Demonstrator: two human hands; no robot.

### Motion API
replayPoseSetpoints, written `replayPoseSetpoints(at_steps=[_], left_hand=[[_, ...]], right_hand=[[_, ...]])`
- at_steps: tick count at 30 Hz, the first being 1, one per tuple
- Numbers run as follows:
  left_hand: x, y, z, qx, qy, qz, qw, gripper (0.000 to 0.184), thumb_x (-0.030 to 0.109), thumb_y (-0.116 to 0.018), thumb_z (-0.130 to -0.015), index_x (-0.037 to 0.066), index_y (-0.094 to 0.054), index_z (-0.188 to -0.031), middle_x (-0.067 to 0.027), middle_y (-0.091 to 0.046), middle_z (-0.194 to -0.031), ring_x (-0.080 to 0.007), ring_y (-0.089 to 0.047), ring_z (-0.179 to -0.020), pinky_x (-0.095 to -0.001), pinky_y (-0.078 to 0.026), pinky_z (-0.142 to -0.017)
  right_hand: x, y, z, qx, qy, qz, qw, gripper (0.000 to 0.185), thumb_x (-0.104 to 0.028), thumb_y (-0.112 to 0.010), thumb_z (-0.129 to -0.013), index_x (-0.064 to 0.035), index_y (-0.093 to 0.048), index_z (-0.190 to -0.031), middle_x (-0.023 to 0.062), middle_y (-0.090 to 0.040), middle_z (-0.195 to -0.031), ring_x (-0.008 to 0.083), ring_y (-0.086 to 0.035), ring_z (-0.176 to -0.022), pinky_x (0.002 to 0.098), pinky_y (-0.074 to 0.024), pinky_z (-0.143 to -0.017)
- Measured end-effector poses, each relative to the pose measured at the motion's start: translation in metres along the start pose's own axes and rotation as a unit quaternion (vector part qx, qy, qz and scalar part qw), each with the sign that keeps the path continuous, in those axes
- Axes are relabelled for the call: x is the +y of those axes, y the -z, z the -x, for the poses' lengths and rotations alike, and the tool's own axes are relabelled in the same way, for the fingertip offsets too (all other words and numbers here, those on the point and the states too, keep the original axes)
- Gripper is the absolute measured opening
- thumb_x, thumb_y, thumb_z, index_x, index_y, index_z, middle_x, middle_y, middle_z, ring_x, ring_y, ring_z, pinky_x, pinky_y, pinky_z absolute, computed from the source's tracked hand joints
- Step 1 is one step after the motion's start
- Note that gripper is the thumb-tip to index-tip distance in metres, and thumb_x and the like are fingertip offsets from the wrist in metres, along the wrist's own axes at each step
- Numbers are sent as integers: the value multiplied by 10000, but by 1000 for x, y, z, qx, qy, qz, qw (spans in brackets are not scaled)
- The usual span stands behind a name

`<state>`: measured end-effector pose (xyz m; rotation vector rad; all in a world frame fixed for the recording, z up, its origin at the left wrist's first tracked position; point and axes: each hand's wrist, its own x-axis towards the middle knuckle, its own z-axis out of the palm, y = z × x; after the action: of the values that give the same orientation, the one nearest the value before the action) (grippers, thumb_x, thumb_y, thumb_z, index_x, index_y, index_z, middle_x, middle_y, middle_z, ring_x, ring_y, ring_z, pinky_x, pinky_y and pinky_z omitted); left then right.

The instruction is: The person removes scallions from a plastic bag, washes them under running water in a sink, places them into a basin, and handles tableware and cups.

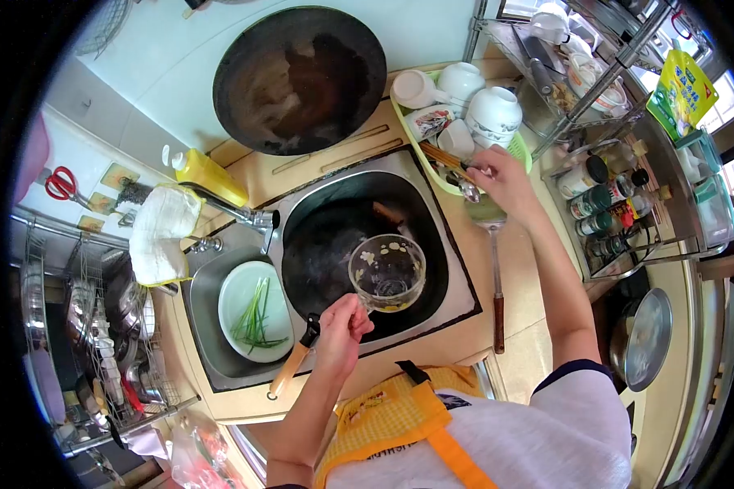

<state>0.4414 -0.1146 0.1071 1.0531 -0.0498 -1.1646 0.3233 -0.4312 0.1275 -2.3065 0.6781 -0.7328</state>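
Observation:
My left hand (342, 330) grips the handle of a clear glass cup (388, 273), tilted with its mouth up and pale bits stuck inside. Below the cup is a dark wok (326, 244) in the large sink basin, its wooden handle (289, 371) sticking out over the front edge. At the green dish basket (520, 153), the fingers of my right hand (504, 181) are closed at the ends of wooden chopsticks (444, 155) and a metal spoon (469, 191). How the fingers sit around them is partly hidden. White bowls (495, 112) and cups fill the basket.
A white bowl of green onions (257, 322) sits in the small left basin, under the faucet (257, 220). A spatula (497, 277) lies on the right counter. A large dark pan (300, 81) leans on the back wall. Spice jars (587, 175) stand at right.

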Motion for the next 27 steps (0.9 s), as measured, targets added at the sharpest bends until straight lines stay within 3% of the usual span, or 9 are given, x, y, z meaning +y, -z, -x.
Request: replayPoseSetpoints(at_steps=[3,5,8,11,17,20,26,27], left_hand=[[-2,-7,0,8,-48,-92,995,320,213,-457,-917,97,-384,-628,44,-296,-569,-65,-261,-525,-223,-260,-506],[-2,-18,-1,13,-75,-141,987,358,222,-451,-922,104,-351,-599,50,-255,-555,-65,-227,-523,-229,-232,-496],[-6,-27,-4,10,-95,-122,988,356,217,-443,-927,102,-357,-601,52,-259,-558,-62,-228,-521,-225,-228,-498],[-8,-29,-3,-2,-141,-141,980,357,213,-437,-930,100,-359,-600,49,-265,-564,-65,-233,-524,-227,-220,-499],[-7,-25,5,-15,-205,-184,961,358,200,-428,-929,91,-347,-598,45,-274,-571,-67,-232,-531,-228,-206,-497],[-6,-19,7,-24,-220,-189,957,334,205,-428,-932,62,-396,-632,51,-311,-586,-54,-253,-541,-217,-212,-489],[-14,-12,3,-28,-216,-39,975,355,192,-419,-933,76,-349,-604,49,-264,-574,-62,-227,-530,-227,-208,-490],[-14,-12,4,-19,-214,-15,977,360,200,-420,-933,79,-344,-602,50,-261,-573,-63,-226,-529,-229,-206,-490]], right_hand=[[-63,24,22,-24,46,21,998,127,-70,-653,-701,-39,-590,-808,89,-520,-741,267,-529,-674,351,-432,-651],[-89,22,40,21,250,133,959,136,-69,-628,-683,-52,-596,-814,60,-504,-723,213,-518,-674,318,-410,-646],[-109,12,71,-45,387,215,895,187,-101,-590,-652,-49,-593,-832,28,-476,-710,160,-495,-685,292,-384,-644],[-112,-5,90,-67,426,215,876,277,-103,-556,-680,-40,-584,-948,14,-476,-733,140,-478,-661,290,-372,-630],[-113,-9,82,-133,436,138,879,281,-117,-595,-691,-34,-583,-959,11,-451,-716,158,-472,-650,298,-375,-637],[-115,-8,76,-173,431,111,879,237,-163,-600,-676,-51,-573,-884,19,-464,-735,171,-484,-742,294,-364,-707],[-110,6,49,-21,419,39,907,227,-124,-667,-672,-85,-615,-889,22,-523,-733,189,-514,-669,311,-392,-595],[-97,7,38,29,374,34,926,223,-31,-642,-704,-45,-633,-927,36,-517,-713,193,-489,-639,319,-394,-596]])
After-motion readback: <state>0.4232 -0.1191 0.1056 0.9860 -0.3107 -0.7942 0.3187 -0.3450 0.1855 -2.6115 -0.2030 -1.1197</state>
